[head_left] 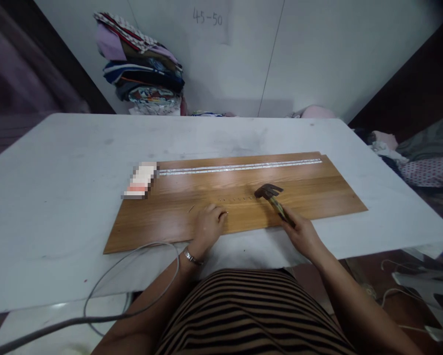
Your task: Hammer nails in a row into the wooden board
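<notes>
A wooden board (310, 187) lies on the white table in front of me. My right hand (298, 230) is wrapped round the handle of a claw hammer (268, 191), whose dark head is over the board at the end of a short row of small nails (239, 199). My left hand (208, 227) rests on the board near its front edge, thumb and finger pinched on a small nail (226, 212) that barely shows. A loose nail (190, 208) lies to the left of that hand.
Two white strips (239, 167) run along the board's back part. A pixelated box-like item (142, 180) sits at its left end. A grey cable (132, 251) loops over the front of the white table (58, 207). Folded cloth (143, 69) is stacked behind.
</notes>
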Demonstrator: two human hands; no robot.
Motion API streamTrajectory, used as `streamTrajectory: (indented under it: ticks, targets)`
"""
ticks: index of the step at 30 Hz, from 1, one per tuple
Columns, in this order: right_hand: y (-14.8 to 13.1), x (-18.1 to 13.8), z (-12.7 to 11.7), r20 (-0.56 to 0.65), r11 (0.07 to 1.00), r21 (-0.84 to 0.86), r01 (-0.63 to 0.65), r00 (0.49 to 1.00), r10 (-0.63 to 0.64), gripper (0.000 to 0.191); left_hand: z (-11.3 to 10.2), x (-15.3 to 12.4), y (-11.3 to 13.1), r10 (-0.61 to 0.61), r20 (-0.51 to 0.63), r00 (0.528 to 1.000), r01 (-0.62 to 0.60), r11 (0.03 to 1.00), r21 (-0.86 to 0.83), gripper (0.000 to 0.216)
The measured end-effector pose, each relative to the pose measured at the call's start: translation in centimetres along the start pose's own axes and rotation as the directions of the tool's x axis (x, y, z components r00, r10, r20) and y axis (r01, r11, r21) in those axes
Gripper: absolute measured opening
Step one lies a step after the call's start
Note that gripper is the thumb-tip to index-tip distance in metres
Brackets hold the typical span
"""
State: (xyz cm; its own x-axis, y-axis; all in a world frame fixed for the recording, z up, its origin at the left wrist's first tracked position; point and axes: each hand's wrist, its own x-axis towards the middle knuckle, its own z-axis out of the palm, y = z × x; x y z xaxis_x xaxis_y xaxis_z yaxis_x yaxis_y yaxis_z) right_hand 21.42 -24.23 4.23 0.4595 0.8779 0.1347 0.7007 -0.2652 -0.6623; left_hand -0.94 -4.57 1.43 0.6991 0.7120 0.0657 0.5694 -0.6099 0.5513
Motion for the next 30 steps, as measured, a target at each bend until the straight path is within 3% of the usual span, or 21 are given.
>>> streamTrajectory:
  ticks: [9, 17, 24, 28, 30]
  targets:
    - [0.4, -0.2, 0.0, -0.011, 1.000, 0.027, -0.012, 1.000, 0.012, 0.051, -1.5, -1.0, -0.7, 0.005, -0.019, 1.000, -0.005, 1.000, 0.010, 0.013]
    - [0.8, -0.2, -0.6, -0.055, 0.996, 0.079, -0.035, 0.998, 0.040, 0.053, -1.1, 0.4, 0.4, 0.052, 0.134, 0.990, -0.080, 0.973, 0.217, 0.027]
    - [1.2, -0.7, -0.9, -0.045, 0.985, 0.127, -0.120, 0.991, 0.126, 0.053, -2.8, 1.9, 2.9, 0.057, 0.389, 0.919, -0.236, 0.872, 0.428, 0.028]
    - [1.1, -0.7, -1.1, -0.019, 0.973, 0.166, -0.160, 0.986, 0.165, 0.055, -3.0, 2.8, 4.0, 0.120, 0.492, 0.863, -0.366, 0.819, 0.443, 0.027]
    - [1.1, -0.7, -1.1, -0.018, 0.968, 0.184, -0.170, 0.984, 0.176, 0.056, -3.0, 3.3, 4.3, 0.170, 0.489, 0.855, -0.399, 0.819, 0.413, 0.024]
